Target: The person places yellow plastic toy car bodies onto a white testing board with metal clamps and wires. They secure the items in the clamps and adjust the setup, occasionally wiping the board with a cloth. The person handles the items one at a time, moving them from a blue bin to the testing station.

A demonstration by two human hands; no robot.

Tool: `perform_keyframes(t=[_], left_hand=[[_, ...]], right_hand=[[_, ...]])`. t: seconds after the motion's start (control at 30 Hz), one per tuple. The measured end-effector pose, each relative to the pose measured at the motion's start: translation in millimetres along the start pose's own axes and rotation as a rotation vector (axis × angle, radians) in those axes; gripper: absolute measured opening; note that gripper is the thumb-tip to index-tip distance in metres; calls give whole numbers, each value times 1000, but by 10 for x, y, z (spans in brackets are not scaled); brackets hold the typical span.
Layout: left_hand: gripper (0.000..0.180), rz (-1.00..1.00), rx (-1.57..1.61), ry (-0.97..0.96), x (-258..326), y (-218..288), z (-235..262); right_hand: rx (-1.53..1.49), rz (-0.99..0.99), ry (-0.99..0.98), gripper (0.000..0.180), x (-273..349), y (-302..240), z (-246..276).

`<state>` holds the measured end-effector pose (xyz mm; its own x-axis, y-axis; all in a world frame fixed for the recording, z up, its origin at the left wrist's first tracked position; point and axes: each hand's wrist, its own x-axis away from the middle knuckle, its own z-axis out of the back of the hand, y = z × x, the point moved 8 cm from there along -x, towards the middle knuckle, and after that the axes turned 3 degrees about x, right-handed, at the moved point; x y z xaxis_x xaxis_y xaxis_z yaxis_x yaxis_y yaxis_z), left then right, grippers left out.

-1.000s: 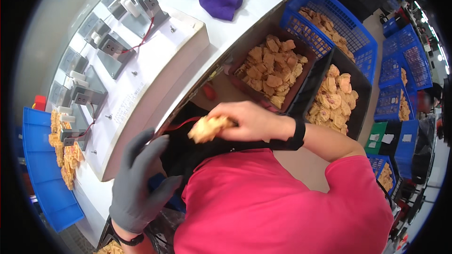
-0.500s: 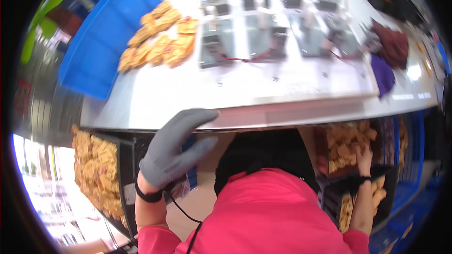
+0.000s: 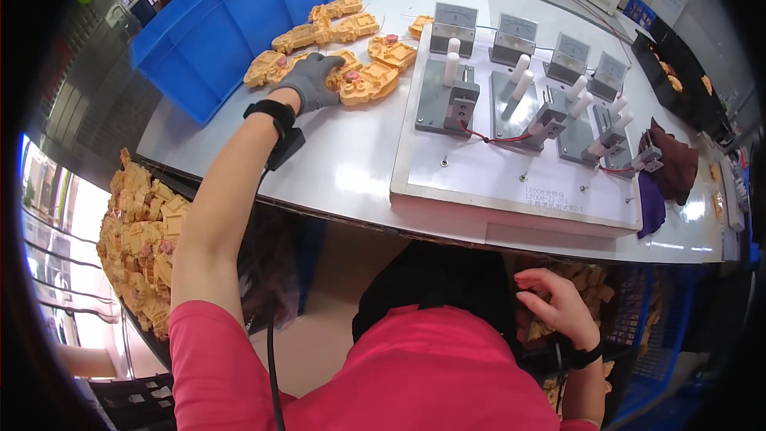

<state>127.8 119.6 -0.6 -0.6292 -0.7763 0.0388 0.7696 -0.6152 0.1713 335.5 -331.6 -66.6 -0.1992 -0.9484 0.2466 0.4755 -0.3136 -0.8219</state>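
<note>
My left hand (image 3: 313, 81), in a grey glove, is on a cluster of tan moulded plastic parts on the white table. Its fingers curl over one tan plastic part (image 3: 348, 65), partly covering it. Right beside that hand lies another tan part (image 3: 370, 84), and a further one (image 3: 392, 51) with a reddish round piece sits behind it. My bare right hand (image 3: 560, 305) hangs below the table's front edge, fingers apart, nothing in it. Under and beyond it, a dark bin holds more tan parts (image 3: 592, 287).
A blue bin (image 3: 239, 28) stands at the table's left. A white test board (image 3: 479, 168) carries meters (image 3: 456, 17), white posts and grey metal fixtures with red wires. Dark red (image 3: 674, 164) and purple cloths (image 3: 652, 203) lie right. Heaped tan parts (image 3: 144, 239) fill a container at lower left.
My left hand has gone from the table's front edge out to the tan parts. My right hand has lifted away from the bin and moved inward. The view has shifted.
</note>
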Motion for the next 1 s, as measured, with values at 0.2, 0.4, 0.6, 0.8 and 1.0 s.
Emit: perform_keyframes(t=[0.2, 0.4, 0.6, 0.8, 1.0], left_hand=[[57, 38, 30, 140, 244, -107, -75], [63, 82, 831, 350, 629, -652, 181], [41, 113, 1998, 138, 1395, -163, 175], [35, 11, 2377, -127, 1541, 389, 29], [37, 126, 2595, -353, 1303, 787, -99]], right_hand=[[61, 307, 34, 32, -254, -942, 55], [-114, 562, 428, 42, -660, -1506, 261], [-207, 584, 553, 41, -1235, -1683, 296], [-210, 582, 574, 36, -1378, -1609, 210], [-280, 631, 510, 34, -1407, -1577, 131]])
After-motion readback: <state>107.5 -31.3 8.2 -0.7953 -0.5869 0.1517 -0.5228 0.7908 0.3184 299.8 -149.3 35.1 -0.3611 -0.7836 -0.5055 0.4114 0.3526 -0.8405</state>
